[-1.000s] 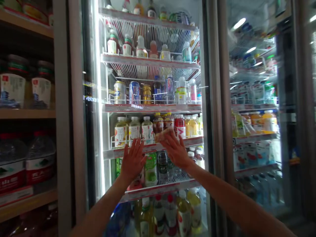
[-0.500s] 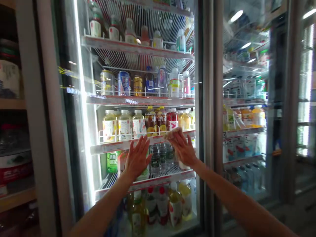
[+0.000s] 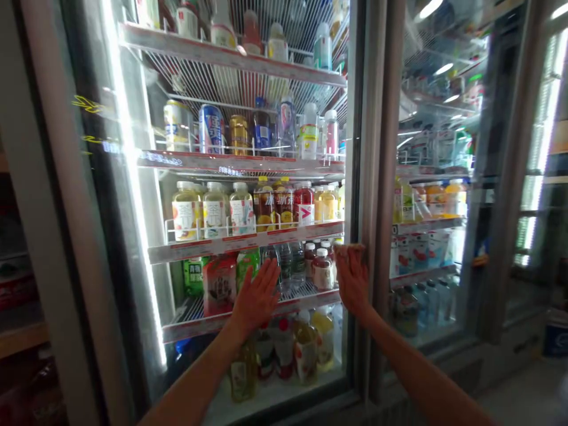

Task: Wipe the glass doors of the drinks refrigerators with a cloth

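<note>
My left hand [image 3: 256,300] is open, its fingers stretched upward against or just in front of the cooler's glass door. Bottles and pouches on a lower shelf show behind it. My right hand [image 3: 354,284] lies flat over a light brownish cloth [image 3: 356,248], whose edge sticks out above the fingertips. That hand and cloth are at the right edge of the glass, against the metal door frame [image 3: 376,177]. Most of the cloth is hidden under the fingers.
Behind the glass, shelves hold drinks, among them tea bottles [image 3: 186,213], a blue can [image 3: 211,130] and a red pouch [image 3: 219,284]. A bright light strip [image 3: 133,171] runs down the left side. A second glass-door cooler [image 3: 432,236] stands to the right.
My right hand has slid the cloth rightward across the glass to the door frame. My left hand has shifted slightly right and down. The view has tipped down a little.
</note>
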Action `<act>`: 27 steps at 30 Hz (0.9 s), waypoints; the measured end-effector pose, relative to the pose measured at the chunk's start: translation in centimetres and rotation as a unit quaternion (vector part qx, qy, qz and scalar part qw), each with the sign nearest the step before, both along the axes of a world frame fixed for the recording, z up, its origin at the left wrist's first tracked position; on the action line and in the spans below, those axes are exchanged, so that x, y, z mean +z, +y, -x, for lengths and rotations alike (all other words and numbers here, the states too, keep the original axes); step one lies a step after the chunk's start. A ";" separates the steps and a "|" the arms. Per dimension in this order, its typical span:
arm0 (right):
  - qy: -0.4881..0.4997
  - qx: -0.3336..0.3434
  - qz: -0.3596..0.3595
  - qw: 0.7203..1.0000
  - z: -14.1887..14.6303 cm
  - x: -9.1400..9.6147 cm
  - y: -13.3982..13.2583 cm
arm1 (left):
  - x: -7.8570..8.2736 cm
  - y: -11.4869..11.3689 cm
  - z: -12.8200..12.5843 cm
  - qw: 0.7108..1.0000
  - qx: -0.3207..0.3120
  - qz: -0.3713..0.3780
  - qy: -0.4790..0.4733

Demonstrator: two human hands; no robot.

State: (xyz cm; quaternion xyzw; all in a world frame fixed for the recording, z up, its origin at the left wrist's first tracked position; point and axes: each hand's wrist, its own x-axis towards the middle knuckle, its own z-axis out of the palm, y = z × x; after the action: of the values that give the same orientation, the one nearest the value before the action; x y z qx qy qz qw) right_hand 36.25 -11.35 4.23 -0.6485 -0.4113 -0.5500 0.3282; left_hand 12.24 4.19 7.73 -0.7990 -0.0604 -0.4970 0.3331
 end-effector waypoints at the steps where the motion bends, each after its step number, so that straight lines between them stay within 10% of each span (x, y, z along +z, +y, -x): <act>1: 0.012 -0.003 -0.022 1.000 0.0 1.0 0.2 | -0.3 -0.1 -0.2 1.000 0.003 0.004 -0.002; 8: -0.087 0.061 0.110 0.988 4.5 -2.0 2.0 | -2.0 -0.1 0.2 0.999 0.021 0.021 0.021; 14: -0.046 0.067 0.061 0.995 6.0 3.1 3.8 | -2.2 0.3 1.7 0.999 0.031 0.037 -0.006; 20: -0.191 0.127 0.175 0.958 8.4 0.0 4.5 | -3.3 1.3 4.1 0.999 0.025 0.038 -0.023; 27: -0.093 0.102 0.140 0.980 10.6 3.5 6.1 | -3.4 2.4 6.6 0.996 0.046 0.062 -0.049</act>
State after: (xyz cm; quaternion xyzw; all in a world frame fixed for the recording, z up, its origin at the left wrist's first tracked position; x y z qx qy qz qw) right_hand 25.63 -5.23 7.69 -0.5885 -0.5771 -0.5086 0.2489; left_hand 5.64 6.61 4.30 -0.7892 -0.1437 -0.5149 0.3023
